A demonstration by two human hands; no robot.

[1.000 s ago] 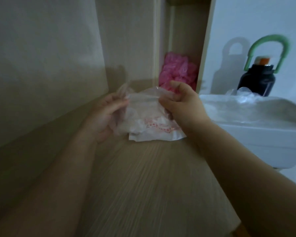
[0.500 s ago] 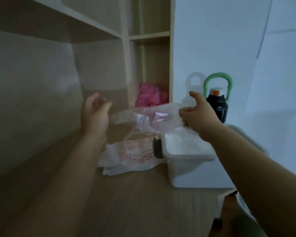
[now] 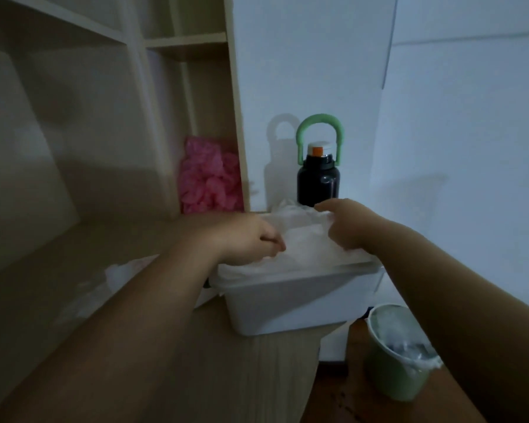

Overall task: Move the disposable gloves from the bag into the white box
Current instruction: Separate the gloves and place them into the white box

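The white box [image 3: 300,303] stands at the right end of the wooden desk, filled to its rim with thin clear disposable gloves [image 3: 303,242]. Both my hands are over its open top. My left hand [image 3: 245,239] rests at the box's left side, its fingers curled onto the glove plastic. At the far right of the pile my right hand [image 3: 345,224] presses on the gloves, fingers bent down. The printed plastic bag [image 3: 116,276] lies flat on the desk to the left, partly hidden behind my left forearm.
A dark bottle [image 3: 318,181] with a green loop handle stands against the wall behind the box. Pink crumpled plastic [image 3: 209,178] fills a shelf cubby at the back. A green bin [image 3: 400,352] with a clear liner sits on the floor, right of the desk edge.
My hands lifted a clear glove out of the bag, carried it to the right and lowered it onto the white box. The bag stayed on the desk.
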